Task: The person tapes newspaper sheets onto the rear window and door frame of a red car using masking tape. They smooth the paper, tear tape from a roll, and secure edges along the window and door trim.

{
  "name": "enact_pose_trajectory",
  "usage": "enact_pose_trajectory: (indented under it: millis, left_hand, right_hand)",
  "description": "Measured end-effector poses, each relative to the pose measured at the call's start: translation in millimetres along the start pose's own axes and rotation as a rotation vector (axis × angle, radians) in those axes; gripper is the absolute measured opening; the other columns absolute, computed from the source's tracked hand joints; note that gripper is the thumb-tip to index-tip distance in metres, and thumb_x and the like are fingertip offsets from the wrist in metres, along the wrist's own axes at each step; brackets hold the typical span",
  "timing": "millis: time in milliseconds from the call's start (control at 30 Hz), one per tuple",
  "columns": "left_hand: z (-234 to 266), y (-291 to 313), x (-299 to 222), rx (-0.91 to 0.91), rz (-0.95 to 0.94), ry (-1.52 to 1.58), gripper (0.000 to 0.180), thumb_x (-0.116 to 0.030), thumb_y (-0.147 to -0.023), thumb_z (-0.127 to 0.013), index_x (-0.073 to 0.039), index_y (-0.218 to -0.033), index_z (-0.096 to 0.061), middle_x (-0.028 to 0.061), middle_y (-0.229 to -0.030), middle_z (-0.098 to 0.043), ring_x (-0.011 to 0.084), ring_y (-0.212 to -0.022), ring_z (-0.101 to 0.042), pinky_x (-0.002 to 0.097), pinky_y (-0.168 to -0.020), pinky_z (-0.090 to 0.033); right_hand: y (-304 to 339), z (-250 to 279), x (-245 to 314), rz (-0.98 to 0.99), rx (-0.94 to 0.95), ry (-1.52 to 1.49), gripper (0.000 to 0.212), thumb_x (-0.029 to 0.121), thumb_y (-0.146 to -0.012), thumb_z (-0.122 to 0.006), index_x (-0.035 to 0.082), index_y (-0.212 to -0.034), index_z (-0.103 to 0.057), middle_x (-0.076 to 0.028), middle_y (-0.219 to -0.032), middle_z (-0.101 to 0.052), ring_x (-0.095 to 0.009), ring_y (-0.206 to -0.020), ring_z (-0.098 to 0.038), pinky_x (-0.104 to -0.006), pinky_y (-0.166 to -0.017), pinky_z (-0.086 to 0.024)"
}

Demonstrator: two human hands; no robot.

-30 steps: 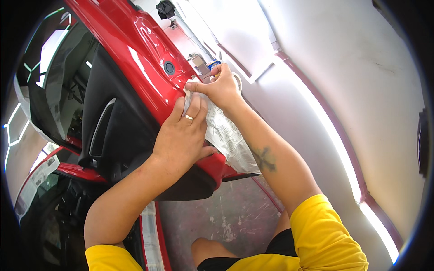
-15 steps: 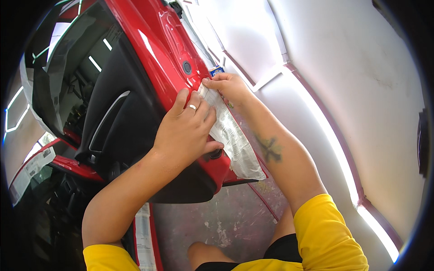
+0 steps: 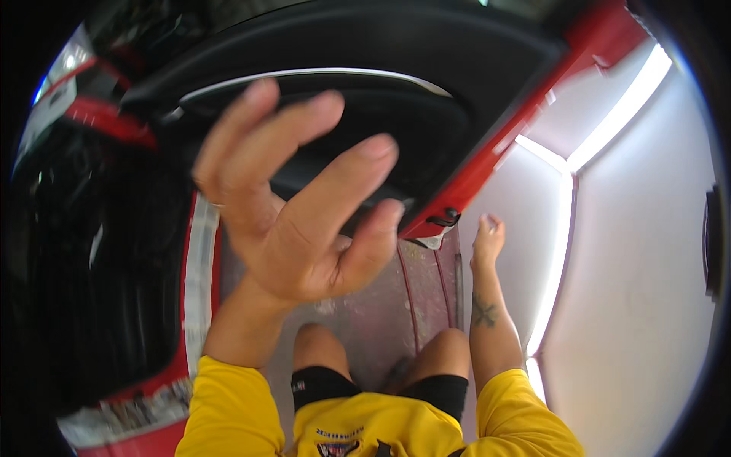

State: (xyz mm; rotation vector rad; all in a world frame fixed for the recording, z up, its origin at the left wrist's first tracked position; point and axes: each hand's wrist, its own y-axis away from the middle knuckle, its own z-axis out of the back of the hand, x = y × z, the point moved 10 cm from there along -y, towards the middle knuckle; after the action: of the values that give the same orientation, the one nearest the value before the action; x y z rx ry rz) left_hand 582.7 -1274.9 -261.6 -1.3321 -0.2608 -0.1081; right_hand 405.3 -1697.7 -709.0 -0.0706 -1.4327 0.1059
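Observation:
My left hand (image 3: 304,221) is raised, its fingers spread and holding nothing. Behind it stands the car door, with a black inner panel (image 3: 502,46), a curved silver trim strip (image 3: 358,71) and a red edge (image 3: 476,171). Lower and to the right, beside that edge but apart from it, is my right hand (image 3: 488,240) with its fingers curled in; whatever they may hold is hidden. A black latch (image 3: 445,218) sits at the door's lower corner. Just below it a small bit of white masking paper (image 3: 432,242) shows.
The car's red sill, lined with masking paper (image 3: 199,266), runs along the left beside the dark interior (image 3: 91,244). More paper (image 3: 137,415) lies at the lower left. To the right rises a pale wall (image 3: 640,251) with a bright light strip (image 3: 562,251). The floor (image 3: 365,320) is stained concrete.
Both hands have left the printed paper on the door edge. The left has lifted with its fingers spread; the right has dropped away to the right. My view has turned and the door appears higher.

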Motion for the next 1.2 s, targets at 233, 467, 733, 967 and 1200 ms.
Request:
enact_pose_trajectory:
  millis: [233,467,733,967,1200]
  left_hand:
    - [110.7,336.2,-4.4,0.928,1.419,-0.185,0.066,-0.041,-0.099,-0.070,-0.005,-0.152,-0.053,0.0304,-0.159,-0.048,0.0545,-0.151,-0.039,0.0677,-0.123,-0.029]
    - [307.3,363.8,-196.4,1.593,1.948,0.131,0.069,-0.056,-0.095,-0.071,-0.018,-0.151,-0.061,0.0281,-0.152,-0.057,0.0514,-0.149,-0.045,0.0687,-0.118,-0.036]
    - [439.5,290.0,-233.0,0.648,2.170,-0.451,0.048,-0.049,-0.095,-0.073,-0.015,-0.129,-0.077,0.0261,-0.126,-0.073,0.0458,-0.119,-0.069,0.0525,-0.104,-0.055]
    - [642.6,104.5,-147.2,-0.097,1.688,-0.901,0.021,-0.022,-0.097,-0.077,-0.002,-0.104,-0.080,0.0193,-0.102,-0.080,0.0344,-0.100,-0.077,0.0447,-0.092,-0.059]
    - [933.9,-233.9,-70.4,-0.194,0.730,-1.456,0.015,-0.014,-0.095,-0.078,0.001,-0.099,-0.077,0.0152,-0.098,-0.077,0.0294,-0.094,-0.075,0.0370,-0.087,-0.056]
  right_hand:
    - [219.9,32.3,45.5,0.050,0.874,1.051,0.073,0.026,-0.085,-0.082,0.007,-0.150,-0.054,-0.035,-0.113,-0.073,-0.054,-0.113,-0.069,-0.0564,-0.100,-0.056]
    - [304.1,83.9,64.2,0.228,1.298,1.149,0.057,0.023,-0.085,-0.082,-0.003,-0.133,-0.064,-0.026,-0.120,-0.074,-0.042,-0.118,-0.073,-0.0491,-0.100,-0.058]
    - [382.2,-46.4,15.0,-0.426,1.857,0.956,0.029,0.010,-0.095,-0.070,-0.004,-0.120,-0.070,-0.021,-0.108,-0.077,-0.038,-0.100,-0.079,-0.0459,-0.087,-0.062]
    - [519.9,-99.9,61.3,0.645,2.221,0.792,0.019,0.021,-0.092,-0.061,0.010,-0.096,-0.076,-0.012,-0.097,-0.078,-0.032,-0.089,-0.076,-0.0474,-0.076,-0.059]
    - [599.6,-136.6,104.0,1.282,2.064,0.663,0.023,0.032,-0.089,-0.063,0.016,-0.091,-0.079,-0.011,-0.097,-0.079,-0.033,-0.094,-0.074,-0.0503,-0.082,-0.057]
